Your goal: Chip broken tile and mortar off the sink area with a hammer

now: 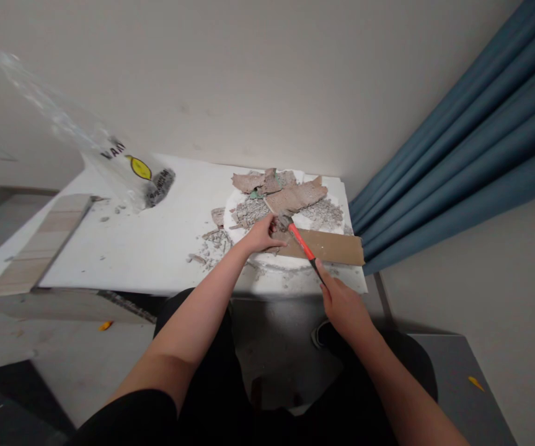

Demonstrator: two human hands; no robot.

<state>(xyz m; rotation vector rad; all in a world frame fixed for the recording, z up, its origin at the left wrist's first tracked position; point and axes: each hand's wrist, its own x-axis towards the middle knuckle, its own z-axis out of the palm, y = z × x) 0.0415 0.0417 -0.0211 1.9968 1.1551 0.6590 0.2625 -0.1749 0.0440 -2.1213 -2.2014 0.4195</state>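
Note:
My right hand is wrapped round the black grip of a hammer with a red shaft. The hammer's head lies close to the fingertips of my left hand, over a white round surface. My left fingers are bent in a pinch, and what is between them is too small and covered to name. Beside them lies a brown cardboard strip. Behind the hammer head rests a large flat brown-grey broken piece, with grey crumbled rubble around it.
A clear plastic bag with a yellow print stands on the white-covered table. At the table's left lies a flat wood-coloured strip. Blue curtains hang at the right, and a wall stands behind.

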